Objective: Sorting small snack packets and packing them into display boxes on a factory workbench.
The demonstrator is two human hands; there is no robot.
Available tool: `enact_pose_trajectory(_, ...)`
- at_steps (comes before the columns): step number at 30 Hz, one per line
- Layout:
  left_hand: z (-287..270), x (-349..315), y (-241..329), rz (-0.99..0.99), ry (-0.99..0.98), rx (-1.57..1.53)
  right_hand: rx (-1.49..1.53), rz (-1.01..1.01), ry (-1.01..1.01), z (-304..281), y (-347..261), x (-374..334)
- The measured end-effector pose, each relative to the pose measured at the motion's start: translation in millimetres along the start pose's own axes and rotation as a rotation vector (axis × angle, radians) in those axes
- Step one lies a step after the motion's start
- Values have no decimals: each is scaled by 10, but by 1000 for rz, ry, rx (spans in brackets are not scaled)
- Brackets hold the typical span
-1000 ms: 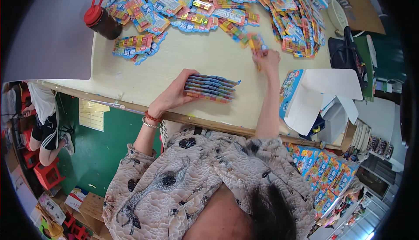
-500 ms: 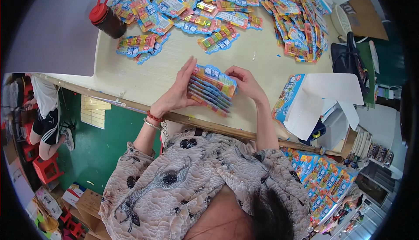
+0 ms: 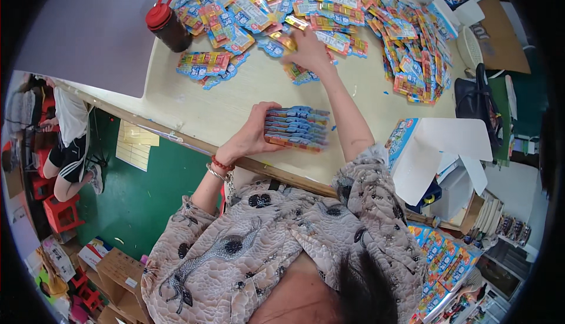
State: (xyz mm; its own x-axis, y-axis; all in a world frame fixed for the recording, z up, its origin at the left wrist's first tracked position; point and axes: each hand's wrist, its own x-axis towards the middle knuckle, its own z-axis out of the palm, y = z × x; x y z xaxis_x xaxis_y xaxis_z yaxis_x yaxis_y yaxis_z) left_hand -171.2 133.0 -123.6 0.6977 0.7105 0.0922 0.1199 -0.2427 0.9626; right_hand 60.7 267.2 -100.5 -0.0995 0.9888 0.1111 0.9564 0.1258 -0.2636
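My left hand (image 3: pixel 254 131) is closed around the left end of a stack of colourful blister packs (image 3: pixel 296 128), held on edge just above the near part of the table. The packs have wavy blue edges and are layered one over another. My right hand (image 3: pixel 310 52) reaches forward to the near side of a loose pile of the same packs (image 3: pixel 253 12). Its thumb and fingers, slightly blurred, close on one tilted pack with shiny yellow pieces (image 3: pixel 283 40). Another pack (image 3: pixel 301 74) lies partly hidden under that hand.
A dark bottle with a red lid (image 3: pixel 170 30) stands left of the pile. A second heap of packs (image 3: pixel 415 59) lies at the right. An opened white display box (image 3: pixel 444 147) sits near the right table edge, with a black bag (image 3: pixel 471 97) beyond. A person (image 3: pixel 70 141) is at far left.
My right hand has left the stack and moved forward to the pile, onto one pack. My left hand keeps the stack, now turned more level with its edges facing me. The view has shifted slightly.
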Motion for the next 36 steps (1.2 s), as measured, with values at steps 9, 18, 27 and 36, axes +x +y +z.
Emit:
enact_pose_trajectory(9,-157,-51,187,-61,15,-124,170,348,-463,-262,-229,-801)
enact_pose_trajectory(18,-191,-34,206,-125,-37,-122,76,-184,-253,-277,-89,-532)
enact_pose_trajectory(27,-268,-49,245,-44,98,278,700,25,-881,-457,-173,-453)
enact_pose_trajectory(36,-228,-22,136,-108,-71,-183,-174,-256,70,-13,153,-156)
